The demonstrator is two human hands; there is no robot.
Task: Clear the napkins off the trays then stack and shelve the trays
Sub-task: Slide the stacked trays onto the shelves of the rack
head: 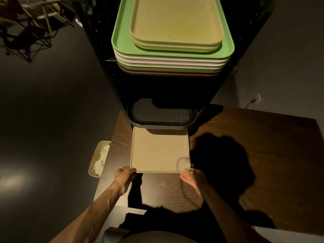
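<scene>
A beige tray lies level in front of the black shelf rack, its far end tucked under a stack of black trays on the lower shelf. My left hand grips the tray's near left corner. My right hand holds the near right corner, fingers under the rim. No napkin lies on this tray. On top of the rack sits a tall stack of green, white and brown trays with two beige trays on it.
A dark wooden table spreads below and to the right of the rack. A pale bin holding white crumpled napkins stands on the floor at the table's left edge. Folded metal frames lie at the far left.
</scene>
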